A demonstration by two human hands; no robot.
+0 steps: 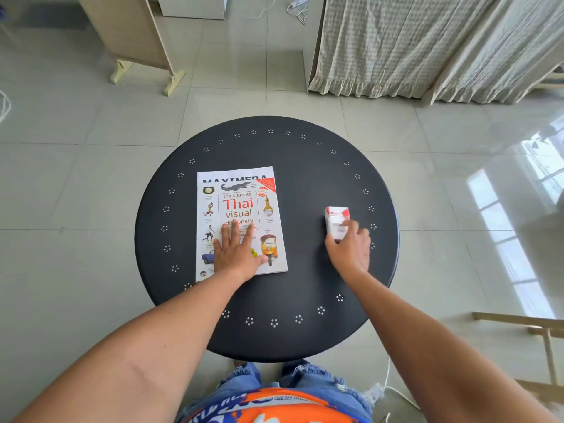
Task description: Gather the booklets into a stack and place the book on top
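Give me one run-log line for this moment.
left hand: flat on Thai visual dictionary | right hand: gripping small red-white box | dictionary atop booklet, edge visible | black round table

A Thai visual dictionary book (241,209) is lying flat on the left part of the round black worktop (305,178), covering a sheet beneath whose top edge is peeking out. The left hand (236,250) is pressing flat on its cover, fingers spread. Well apart to the right, the right hand (349,248) is closing its grip around a small red-and-white box (335,219).
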